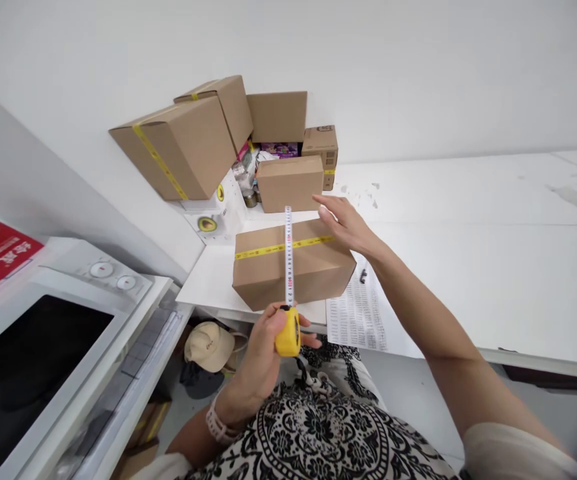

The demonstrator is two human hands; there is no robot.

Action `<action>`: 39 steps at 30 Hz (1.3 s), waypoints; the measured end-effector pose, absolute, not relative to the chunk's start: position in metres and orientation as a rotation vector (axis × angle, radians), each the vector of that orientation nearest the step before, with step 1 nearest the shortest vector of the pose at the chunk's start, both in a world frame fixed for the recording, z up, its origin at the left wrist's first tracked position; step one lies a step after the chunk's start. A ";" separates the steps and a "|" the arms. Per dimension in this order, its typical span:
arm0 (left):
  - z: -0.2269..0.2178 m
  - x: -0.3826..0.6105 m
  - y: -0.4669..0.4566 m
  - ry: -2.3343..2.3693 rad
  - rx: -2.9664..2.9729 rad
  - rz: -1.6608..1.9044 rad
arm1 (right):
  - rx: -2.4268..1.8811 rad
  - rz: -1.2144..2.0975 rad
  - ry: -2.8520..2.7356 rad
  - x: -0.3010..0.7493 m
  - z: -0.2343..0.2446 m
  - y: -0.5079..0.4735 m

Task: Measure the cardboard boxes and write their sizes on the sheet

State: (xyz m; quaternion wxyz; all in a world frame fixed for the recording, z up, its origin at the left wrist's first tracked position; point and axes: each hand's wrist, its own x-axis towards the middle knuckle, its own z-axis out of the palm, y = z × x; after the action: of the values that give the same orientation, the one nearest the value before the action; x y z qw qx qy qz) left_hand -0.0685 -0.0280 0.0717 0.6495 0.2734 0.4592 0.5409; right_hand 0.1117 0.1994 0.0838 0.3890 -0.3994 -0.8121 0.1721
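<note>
My left hand (pixel 261 347) is closed around a yellow tape measure (pixel 288 332) at the near edge of a sealed cardboard box (pixel 313 267). Its white blade (pixel 288 253) runs straight up across the box top, past the yellow sealing tape (pixel 263 251). My right hand (pixel 343 220) rests on the far right corner of the box with the fingers stretched out flat. The box sits on a white table (pixel 468 267) at its left corner.
Several more cardboard boxes (pixel 183 147) are stacked against the wall behind, with a smaller one (pixel 289 181) just past the measured box. A printed sheet (pixel 358 313) lies to the right. A white appliance (pixel 43 347) with a dark screen stands at left; a cap (pixel 209 345) lies below.
</note>
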 end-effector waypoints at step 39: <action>0.075 -0.026 -0.024 0.774 0.530 0.933 | -1.018 0.899 -2.193 0.076 0.054 0.248</action>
State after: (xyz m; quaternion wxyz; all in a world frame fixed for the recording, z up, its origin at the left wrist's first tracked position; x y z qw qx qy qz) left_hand -0.0264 -0.0244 0.0751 0.7890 0.2463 0.3595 0.4331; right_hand 0.0760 0.2483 0.0542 0.2772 -0.3790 -0.8169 0.3349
